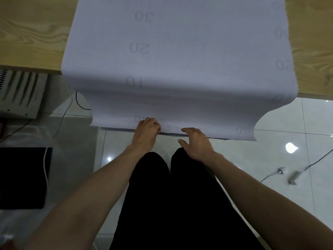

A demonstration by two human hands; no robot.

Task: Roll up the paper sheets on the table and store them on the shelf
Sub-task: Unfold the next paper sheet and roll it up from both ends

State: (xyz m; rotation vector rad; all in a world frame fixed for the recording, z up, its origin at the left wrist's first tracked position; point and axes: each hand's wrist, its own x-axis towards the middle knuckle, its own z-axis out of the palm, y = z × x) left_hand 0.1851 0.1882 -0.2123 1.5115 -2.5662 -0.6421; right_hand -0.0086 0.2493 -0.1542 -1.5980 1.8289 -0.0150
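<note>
A large white paper sheet (180, 51) is lying across the middle of the wooden desk (32, 33) and spilling over its near edge, hanging down toward the person in soft waves. Faint mirrored numbers 30, 20 and 10 are showing through it. The sheet's right side is curling outward below the desk's near edge, and its lower edge is hanging just in front of the person's knees. Pale glossy floor tiles (279, 123) are reflecting ceiling lights below the desk. The person's legs (171, 195), in black trousers, are filling the lower middle of the view, with both bare forearms reaching forward on either side of them. A grey vented box (19, 92) is sitting under the desk's near left edge, and a flat black object (21, 177) is lying on the floor below it. The left hand (146, 130) is gripping the sheet's hanging lower edge, its fingers curled over the paper. The right hand (197, 144) is hovering just beside it with fingers spread and relaxed, holding nothing; whether its fingertips are touching the paper is unclear. A thin cable (320, 157) is trailing across the tiles at the right, near two small blurred metal pieces (294, 176).
</note>
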